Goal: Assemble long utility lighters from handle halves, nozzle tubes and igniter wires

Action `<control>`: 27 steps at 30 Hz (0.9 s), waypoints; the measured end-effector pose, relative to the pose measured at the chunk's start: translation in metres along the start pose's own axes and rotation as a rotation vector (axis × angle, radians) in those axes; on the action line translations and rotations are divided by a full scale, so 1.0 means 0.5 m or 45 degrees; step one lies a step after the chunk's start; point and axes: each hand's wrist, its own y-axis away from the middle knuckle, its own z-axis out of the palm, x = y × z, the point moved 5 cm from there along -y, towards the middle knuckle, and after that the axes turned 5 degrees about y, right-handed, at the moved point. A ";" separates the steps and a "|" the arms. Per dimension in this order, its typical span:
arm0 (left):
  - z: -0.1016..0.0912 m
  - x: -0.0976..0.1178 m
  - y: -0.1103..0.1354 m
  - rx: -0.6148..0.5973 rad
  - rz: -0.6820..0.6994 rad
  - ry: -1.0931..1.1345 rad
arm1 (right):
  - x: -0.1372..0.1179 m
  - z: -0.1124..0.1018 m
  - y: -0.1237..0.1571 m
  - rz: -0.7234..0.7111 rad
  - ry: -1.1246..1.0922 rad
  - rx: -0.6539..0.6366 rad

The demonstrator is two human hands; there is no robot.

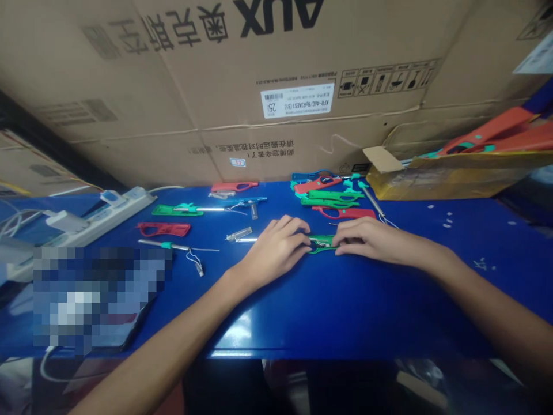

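Near the middle of the blue table, a green stick-lighter housing (323, 241) lies with its inside and some thin wires showing. My left hand (280, 246) curls over its left end, fingers bent onto it. A metal tube (245, 240) sticks out to the left from under that hand. At the other end my right hand (360, 237) pinches the housing between thumb and fingers. A clear plastic piece (239, 234) lies beside the tube's tip. Just behind my hands are a red housing half (343, 213) and several green housing halves (332, 199).
Left lie a red housing half (164, 230), a green one with a metal tube (177, 210), and a loose wired tube (166, 245). A power strip (116, 210) and a blurred-out device (142, 311) border them. An open carton (458, 178) holds red lighters; a large cardboard sheet (194, 86) stands behind.
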 end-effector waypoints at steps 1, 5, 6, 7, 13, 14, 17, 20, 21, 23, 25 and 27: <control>0.005 -0.004 0.000 0.003 -0.016 0.031 | -0.003 0.003 -0.002 -0.009 -0.001 0.009; 0.013 -0.019 -0.001 0.049 -0.086 0.140 | -0.018 0.012 -0.008 -0.036 0.009 0.034; 0.014 -0.020 -0.001 0.051 -0.100 0.151 | -0.021 0.013 -0.010 -0.035 0.008 0.035; 0.015 -0.021 -0.001 0.046 -0.110 0.156 | -0.023 0.014 -0.011 -0.033 0.007 0.036; 0.023 -0.023 0.001 0.018 -0.135 0.165 | -0.029 0.015 -0.013 -0.030 0.048 0.037; 0.024 -0.024 0.002 0.019 -0.137 0.162 | -0.029 0.015 -0.013 -0.033 0.056 0.034; 0.023 -0.026 0.003 0.029 -0.132 0.154 | -0.029 0.017 -0.012 -0.030 0.069 0.030; 0.021 -0.030 0.001 0.040 -0.116 0.172 | -0.031 0.017 -0.013 -0.026 0.088 0.030; 0.020 -0.031 0.000 0.047 -0.107 0.184 | -0.032 0.017 -0.013 -0.025 0.101 0.030; 0.017 -0.033 -0.002 0.063 -0.090 0.205 | -0.032 0.015 -0.012 -0.014 0.145 0.039; 0.015 -0.031 -0.004 0.070 -0.073 0.212 | -0.031 0.010 -0.011 0.007 0.201 0.074; 0.012 -0.027 -0.003 0.067 -0.055 0.230 | -0.033 0.005 -0.011 0.005 0.240 0.137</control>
